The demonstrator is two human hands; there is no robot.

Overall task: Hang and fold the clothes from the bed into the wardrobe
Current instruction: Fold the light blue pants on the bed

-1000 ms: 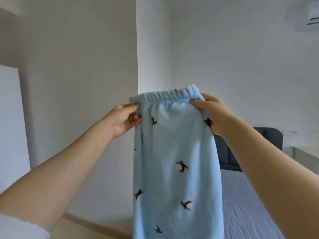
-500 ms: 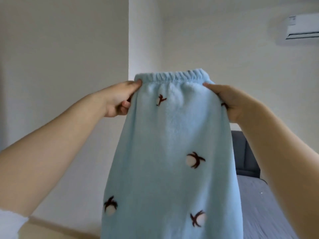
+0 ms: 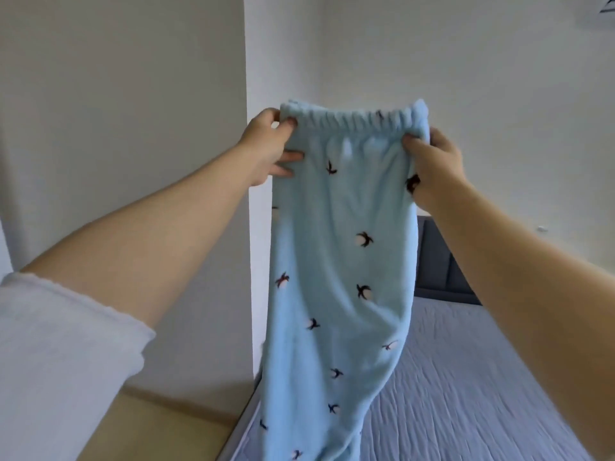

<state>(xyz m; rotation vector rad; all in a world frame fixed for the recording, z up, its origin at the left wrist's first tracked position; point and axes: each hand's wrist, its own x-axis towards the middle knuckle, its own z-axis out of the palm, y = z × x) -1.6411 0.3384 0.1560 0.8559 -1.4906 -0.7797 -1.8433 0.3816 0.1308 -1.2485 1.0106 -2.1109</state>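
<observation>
Pinching the left end of the gathered waistband [image 3: 352,119] between curled fingers [image 3: 290,158] and thumb of the left hand [image 3: 266,148]; gripping the right end with the right hand [image 3: 436,168], fingers folded round the cloth. Holding the light blue fleece pyjama trousers [image 3: 336,261], dotted with small dark-and-white motifs, high above the bed [image 3: 482,377], legs hanging over its left edge, hems out of view. Behind the bed, a dark grey headboard [image 3: 439,264]; left of the bed, a white wall corner [image 3: 248,94] and pale floor [image 3: 149,424]

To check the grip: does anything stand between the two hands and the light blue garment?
Nothing visible does. The left hand and the right hand both pinch the light blue garment directly at its elastic waistband.
</observation>
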